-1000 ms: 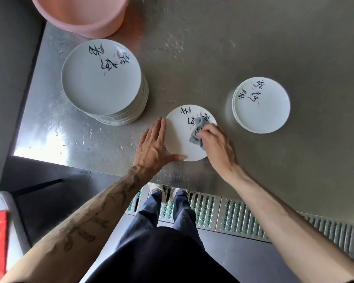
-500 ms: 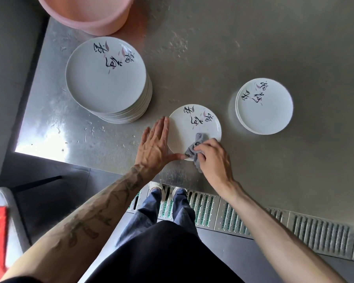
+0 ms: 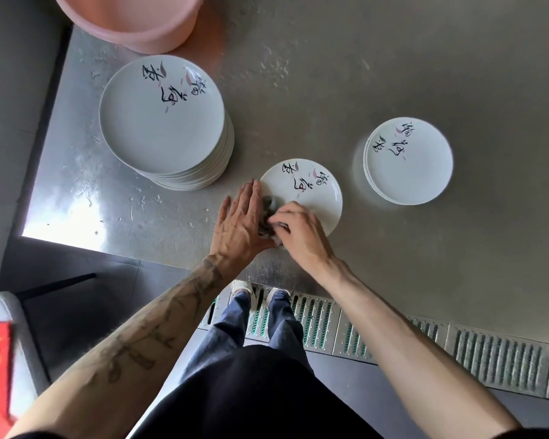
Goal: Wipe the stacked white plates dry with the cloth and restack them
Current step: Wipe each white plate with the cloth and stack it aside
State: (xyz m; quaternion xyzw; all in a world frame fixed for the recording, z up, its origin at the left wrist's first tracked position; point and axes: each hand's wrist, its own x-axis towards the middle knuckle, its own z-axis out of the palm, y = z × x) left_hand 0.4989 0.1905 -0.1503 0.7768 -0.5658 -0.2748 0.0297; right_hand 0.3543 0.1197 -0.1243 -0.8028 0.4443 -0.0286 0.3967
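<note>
A single white plate point(image 3: 311, 188) with black brush lettering lies on the steel table near its front edge. My left hand point(image 3: 238, 223) lies flat with straight fingers against the plate's left rim. My right hand point(image 3: 301, 232) grips a grey cloth point(image 3: 267, 213) and presses it on the plate's near-left part, right beside my left hand. Most of the cloth is hidden under my fingers. A tall stack of white plates point(image 3: 165, 122) stands at the back left. A low stack of the same plates point(image 3: 408, 161) sits to the right.
A pink plastic tub point(image 3: 133, 20) stands at the table's far edge behind the tall stack. The steel table point(image 3: 393, 58) ends at a corner on the left. Below its front edge runs a floor drain grate point(image 3: 488, 353), with my feet on it.
My right hand has dragged the cloth from the plate's near middle to its left side, up against my left hand. My left hand stays on the rim.
</note>
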